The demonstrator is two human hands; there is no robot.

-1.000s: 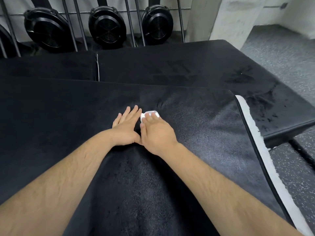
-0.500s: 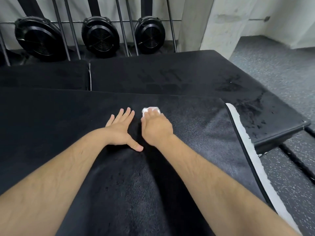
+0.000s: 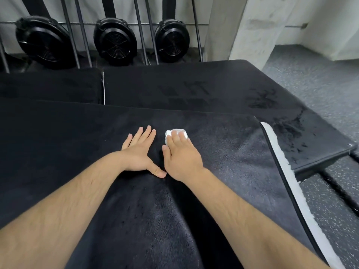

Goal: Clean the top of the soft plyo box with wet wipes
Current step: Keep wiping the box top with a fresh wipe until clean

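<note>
Speckled grey gym flooring (image 3: 310, 78) runs off to the right past a pale concrete pillar (image 3: 242, 26). Along the back wall three black fan wheels (image 3: 114, 41) sit behind slanted metal bars. Below them lie lower black pads (image 3: 194, 84), their surface marked with dark smears.

Nearest the camera is the soft plyo box (image 3: 223, 152), whose black napped top fills most of the view. A white edge strip (image 3: 281, 164) runs down its right side. The nap looks greyer to the right of the hands and darker to the left.

Both bare forearms reach forward onto this top. The left hand (image 3: 138, 152) lies flat with its fingers straight and slightly spread. It holds nothing, and its thumb points across towards the right wrist. The right hand (image 3: 181, 158) is palm down, its fingers pressing the wet wipe (image 3: 175, 133) onto the box.

The wipe is a small white wad, a little wider than it is deep. It sits under the right fingertips, ahead of the palm and short of the box's far edge. The right hand alone controls it, and the left fingertips lie to its left with a strip of dark nap between. I judge the next stroke has most room running right, towards the white strip, or back towards the body.

A second ago the left fingertips lay just beside the wipe, the two hands nearly joined. They have since parted, and the wipe sits about where it was half a second ago.
</note>
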